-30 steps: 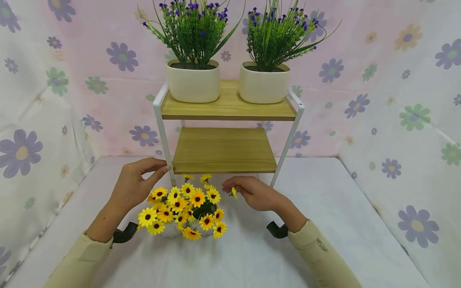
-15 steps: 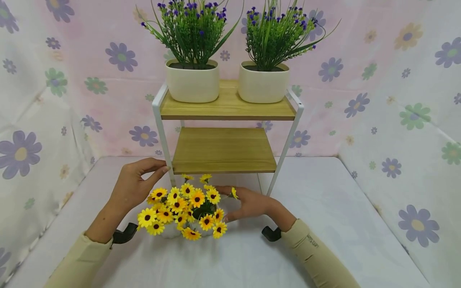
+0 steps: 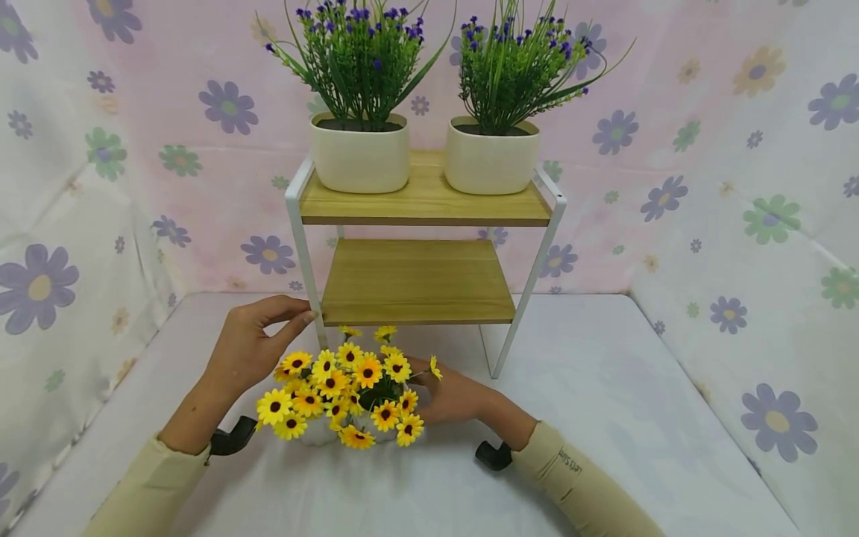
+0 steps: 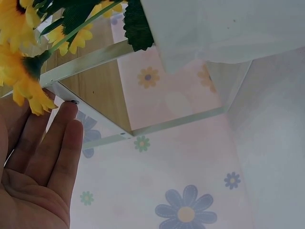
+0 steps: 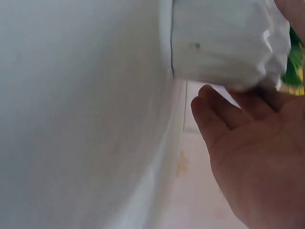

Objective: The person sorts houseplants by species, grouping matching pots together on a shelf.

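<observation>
In the head view my left hand point(image 3: 251, 343) pinches the left front post of a two-tier shelf point(image 3: 419, 282) between thumb and fingers. Its fingertips also meet the white frame in the left wrist view. Yellow daisy-like flowers point(image 3: 335, 388) bloom in front of the shelf, their white pots point(image 3: 318, 432) showing faintly beneath. My right hand point(image 3: 452, 395) is at the right side of these flowers, partly hidden by blossoms. In the right wrist view a white faceted flower pot point(image 5: 224, 40) sits between my right thumb and fingers.
Two cream planters point(image 3: 360, 158) with purple-flowered plants stand side by side on the top board point(image 3: 426, 212). The lower board is bare wood. White cloth point(image 3: 644, 418) covers the table, and flower-patterned fabric point(image 3: 725, 194) encloses the back and sides.
My right hand has moved left and nearer me, from beside the shelf's front to the flower pot, its fingers passing behind the blossoms. The left hand stays on the post.
</observation>
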Demonstrator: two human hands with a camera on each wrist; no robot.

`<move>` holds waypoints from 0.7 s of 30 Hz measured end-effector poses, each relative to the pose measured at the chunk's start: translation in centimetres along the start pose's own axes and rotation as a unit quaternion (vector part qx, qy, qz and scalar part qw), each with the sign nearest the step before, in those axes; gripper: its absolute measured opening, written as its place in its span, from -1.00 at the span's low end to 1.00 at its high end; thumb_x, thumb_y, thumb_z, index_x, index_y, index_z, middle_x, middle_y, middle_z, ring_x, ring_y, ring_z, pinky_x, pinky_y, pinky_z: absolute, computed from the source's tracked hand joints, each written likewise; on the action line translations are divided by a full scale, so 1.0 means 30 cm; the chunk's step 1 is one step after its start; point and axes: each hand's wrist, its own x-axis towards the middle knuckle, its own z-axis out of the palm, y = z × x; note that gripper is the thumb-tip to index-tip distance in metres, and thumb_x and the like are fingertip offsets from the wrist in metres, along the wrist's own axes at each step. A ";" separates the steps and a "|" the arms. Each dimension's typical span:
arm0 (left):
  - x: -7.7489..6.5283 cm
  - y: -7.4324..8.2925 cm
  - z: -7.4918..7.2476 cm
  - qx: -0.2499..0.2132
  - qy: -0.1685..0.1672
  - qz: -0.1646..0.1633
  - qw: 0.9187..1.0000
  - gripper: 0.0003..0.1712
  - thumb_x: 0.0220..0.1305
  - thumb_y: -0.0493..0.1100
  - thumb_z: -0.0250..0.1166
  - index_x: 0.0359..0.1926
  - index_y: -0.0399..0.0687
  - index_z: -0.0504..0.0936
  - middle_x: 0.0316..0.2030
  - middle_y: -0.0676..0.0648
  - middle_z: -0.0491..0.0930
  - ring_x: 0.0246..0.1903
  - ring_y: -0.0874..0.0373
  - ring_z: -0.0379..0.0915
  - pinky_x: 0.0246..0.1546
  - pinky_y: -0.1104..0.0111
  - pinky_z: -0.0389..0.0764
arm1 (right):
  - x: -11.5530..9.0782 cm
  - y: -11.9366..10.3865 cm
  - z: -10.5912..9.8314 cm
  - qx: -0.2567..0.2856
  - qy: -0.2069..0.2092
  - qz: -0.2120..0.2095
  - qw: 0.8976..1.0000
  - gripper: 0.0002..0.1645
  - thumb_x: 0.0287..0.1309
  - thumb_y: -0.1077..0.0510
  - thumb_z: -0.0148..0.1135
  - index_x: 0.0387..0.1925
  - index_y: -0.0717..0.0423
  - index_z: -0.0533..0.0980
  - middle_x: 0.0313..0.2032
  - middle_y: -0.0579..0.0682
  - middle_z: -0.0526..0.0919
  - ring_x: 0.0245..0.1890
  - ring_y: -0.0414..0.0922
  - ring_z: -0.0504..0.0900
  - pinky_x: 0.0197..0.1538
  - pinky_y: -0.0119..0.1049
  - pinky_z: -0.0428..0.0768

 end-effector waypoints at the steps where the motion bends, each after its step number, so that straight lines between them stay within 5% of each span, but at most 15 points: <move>1: 0.000 0.000 0.000 0.000 0.000 -0.001 1.000 -0.84 0.39 -0.31 0.44 -0.07 -0.05 0.85 -0.20 0.02 0.84 -0.11 0.24 0.72 -0.01 0.78 0.43 | 0.001 -0.003 0.009 -0.007 0.007 0.007 1.000 0.02 0.24 0.04 0.53 0.62 -0.05 0.23 0.56 -0.12 0.32 0.53 -0.18 0.32 0.53 -0.19 0.35; 9: 0.003 0.001 0.000 -0.002 -0.001 -0.003 1.000 -0.83 0.40 -0.30 0.44 -0.06 -0.04 0.85 -0.19 0.02 0.84 -0.11 0.21 0.73 -0.01 0.78 0.43 | 0.012 -0.045 0.058 -0.034 0.063 0.026 0.997 0.01 0.22 -0.05 0.58 0.59 -0.05 0.28 0.45 -0.19 0.45 0.44 -0.26 0.40 0.53 -0.17 0.37; 21: 0.000 -0.001 0.001 -0.004 -0.002 -0.004 1.000 -0.84 0.40 -0.30 0.44 -0.06 -0.05 0.86 -0.19 0.02 0.84 -0.09 0.29 0.71 0.01 0.79 0.42 | 0.017 -0.039 0.068 -0.012 0.084 0.002 0.996 -0.09 0.24 -0.01 0.57 0.52 -0.10 0.34 0.37 -0.16 0.52 0.38 -0.25 0.46 0.48 -0.21 0.43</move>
